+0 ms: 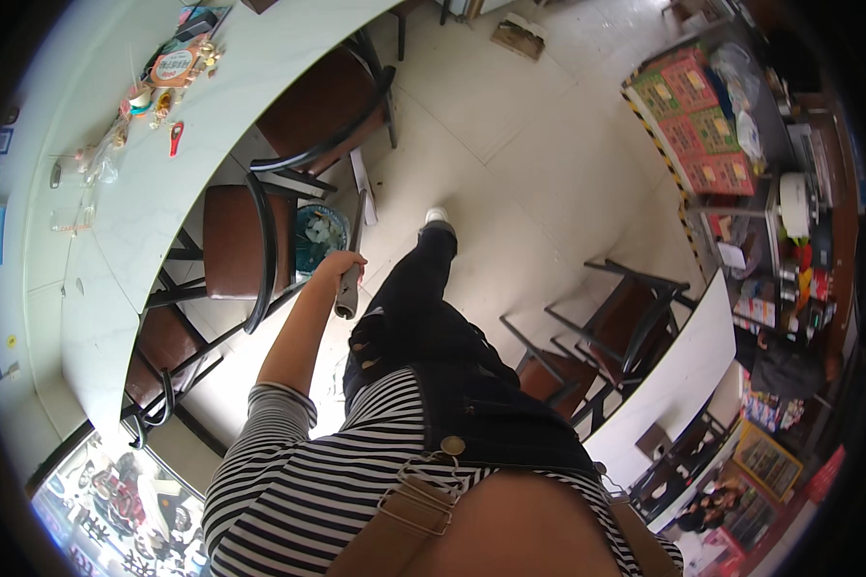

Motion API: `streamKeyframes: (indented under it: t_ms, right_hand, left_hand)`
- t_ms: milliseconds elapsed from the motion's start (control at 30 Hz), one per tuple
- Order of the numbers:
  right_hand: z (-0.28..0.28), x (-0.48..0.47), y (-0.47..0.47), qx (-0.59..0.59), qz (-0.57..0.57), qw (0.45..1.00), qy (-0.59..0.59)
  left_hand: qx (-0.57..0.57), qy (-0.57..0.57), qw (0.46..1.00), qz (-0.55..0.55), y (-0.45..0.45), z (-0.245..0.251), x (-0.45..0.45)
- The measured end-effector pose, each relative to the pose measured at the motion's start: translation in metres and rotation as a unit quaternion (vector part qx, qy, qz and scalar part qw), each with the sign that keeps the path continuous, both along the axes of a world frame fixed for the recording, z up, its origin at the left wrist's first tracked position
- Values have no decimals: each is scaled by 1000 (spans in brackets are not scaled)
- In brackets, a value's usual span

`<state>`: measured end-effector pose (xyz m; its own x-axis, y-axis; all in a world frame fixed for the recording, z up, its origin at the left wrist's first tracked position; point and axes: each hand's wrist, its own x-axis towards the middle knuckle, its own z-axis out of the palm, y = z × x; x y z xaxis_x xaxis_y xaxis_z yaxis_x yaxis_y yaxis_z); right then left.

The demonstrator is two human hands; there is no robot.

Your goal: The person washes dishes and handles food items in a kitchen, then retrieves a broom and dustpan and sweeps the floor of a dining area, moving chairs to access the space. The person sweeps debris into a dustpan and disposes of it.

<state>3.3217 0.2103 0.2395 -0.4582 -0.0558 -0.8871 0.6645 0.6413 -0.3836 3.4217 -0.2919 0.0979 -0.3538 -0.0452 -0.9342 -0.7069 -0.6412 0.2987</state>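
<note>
My left hand [345, 265] is closed around the grey tubular handle [347, 297] of a long tool. From the hand the handle runs away from me, and a flat pale strip [363, 186] lies by its far end; whether the two are joined I cannot tell. Just left of the handle stands a blue-green waste basket [307, 258] with crumpled white paper inside, beside a brown-seated chair [242, 241]. My right hand is out of view. One white shoe [436, 215] shows on the tiled floor ahead.
A long white table [209, 94] at the left bears a red bottle opener or peeler [177, 138], a cup and small items. More chairs [325, 108] stand along it. At the right are red and green boxes [700, 122], other chairs [628, 324] and another white table [675, 382].
</note>
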Motion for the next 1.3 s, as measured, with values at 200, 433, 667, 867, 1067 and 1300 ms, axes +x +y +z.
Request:
streamKeyframes:
  t_ms: [200,433,667,867,1067,1300]
  right_hand:
    - [14,-130,-50,33,99,994,-11]
    - [34,-243,-110,62,193,979,-7]
    - [38,-324,-160,70,300,951,-14]
    - [38,-400,-184,81,406,910,-27]
    - [35,-478,-216,89,519,849,-41]
    - [23,-507,-275,82,662,742,-67]
  left_hand:
    - [276,67,875,393,-15,-23,7]
    - [-146,-141,976,73,11,-108,-19]
    - [-25,-181,968,169,89,-128,-1]
    - [35,-268,938,219,214,-105,-16]
    - [97,-302,879,357,340,-62,-35]
    - [99,-391,822,401,433,-31,-30]
